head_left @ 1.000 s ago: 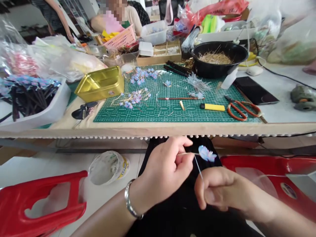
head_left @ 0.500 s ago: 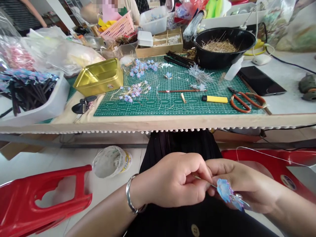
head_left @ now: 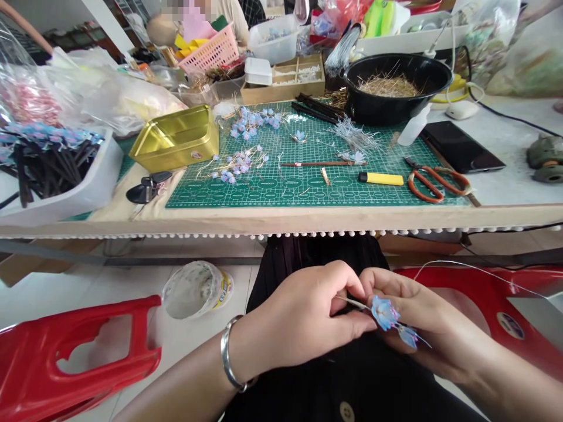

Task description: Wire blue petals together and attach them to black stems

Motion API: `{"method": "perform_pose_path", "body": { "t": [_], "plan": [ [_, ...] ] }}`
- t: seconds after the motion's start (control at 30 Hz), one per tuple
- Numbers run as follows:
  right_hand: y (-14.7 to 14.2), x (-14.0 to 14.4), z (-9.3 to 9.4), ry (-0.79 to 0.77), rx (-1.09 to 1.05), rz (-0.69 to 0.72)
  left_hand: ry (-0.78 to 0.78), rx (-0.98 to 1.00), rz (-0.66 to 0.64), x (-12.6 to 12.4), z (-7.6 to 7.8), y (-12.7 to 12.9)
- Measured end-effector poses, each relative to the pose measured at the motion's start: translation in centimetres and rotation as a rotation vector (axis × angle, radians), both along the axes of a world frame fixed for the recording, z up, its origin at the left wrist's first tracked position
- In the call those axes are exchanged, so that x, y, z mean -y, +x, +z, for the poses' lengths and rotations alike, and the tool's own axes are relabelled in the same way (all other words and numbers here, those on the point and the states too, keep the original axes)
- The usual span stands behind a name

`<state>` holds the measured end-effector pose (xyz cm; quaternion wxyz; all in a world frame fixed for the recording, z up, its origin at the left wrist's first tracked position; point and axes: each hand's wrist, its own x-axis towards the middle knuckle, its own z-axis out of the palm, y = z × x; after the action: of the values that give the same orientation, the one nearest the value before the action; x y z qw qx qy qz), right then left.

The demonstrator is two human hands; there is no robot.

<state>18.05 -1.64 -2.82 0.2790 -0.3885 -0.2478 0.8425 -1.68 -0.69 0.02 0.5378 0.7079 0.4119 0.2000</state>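
Left hand [head_left: 308, 316]: thumb and forefinger pinched on the stem [head_left: 352, 302]; a silver bracelet [head_left: 226, 354] circles the wrist.
Right hand [head_left: 422, 313]: fingers curled just behind the blooms, touching the left fingertips; exactly what they grip is hidden, so one cannot tell.
Flower [head_left: 385, 312]: blue with pink tints, above the person's lap, in front of the table edge, its petals against the right hand.
Mat [head_left: 272, 196]: green, bearing blue sprigs [head_left: 240, 165], a brown stick [head_left: 314, 164] and a yellow lighter [head_left: 382, 179].
Mat's right end: orange-handled scissors [head_left: 433, 183], lying near a black tablet [head_left: 464, 146].
Mat's far side: a black bowl [head_left: 373, 111] of thin, straw-coloured pieces, a white bottle [head_left: 412, 129] just beside it.
Mat's left: a gold tin [head_left: 200, 143].
Floor: a tub [head_left: 220, 288], near a red stool [head_left: 101, 343].
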Motion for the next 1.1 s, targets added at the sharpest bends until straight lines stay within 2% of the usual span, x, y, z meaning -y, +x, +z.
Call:
{"method": "perform_pose_path", "body": {
  "t": [0.2, 0.33, 0.47, 0.57, 0.77, 0.9, 1.1],
  "plan": [
    [0.0, 0.1, 0.1, -0.113, -0.061, 0.012, 0.531, -0.168, -0.058, 0.3, -0.5, 0.4],
    [0.1, 0.3, -0.2, -0.169, -0.147, 0.012, 0.758, -0.217, -0.093, 0.4, -1.1, 0.6],
    [0.4, 0.5, -0.7, -0.193, -0.203, 0.020, 0.953, -0.205, -0.014, 0.4, -1.8, 0.8],
    [0.3, 0.6, -1.1, -0.212, -0.222, 0.019, 0.935, -0.106, 0.060, 0.4, -1.9, 0.9],
    [0.0, 0.7, -1.4, -0.214, -0.273, 0.024, 0.716, -0.020, 0.072, 0.6, -1.7, 0.9],
    [0.0, 0.8, -1.5, -0.224, -0.294, 0.032, 0.743, -0.061, 0.097, 0.7, -1.8, 1.0],
    [0.1, 0.9, -1.7, -0.218, -0.309, 0.036, 0.875, -0.068, 0.064, 0.5, -2.0, 1.1]
  ]
}}
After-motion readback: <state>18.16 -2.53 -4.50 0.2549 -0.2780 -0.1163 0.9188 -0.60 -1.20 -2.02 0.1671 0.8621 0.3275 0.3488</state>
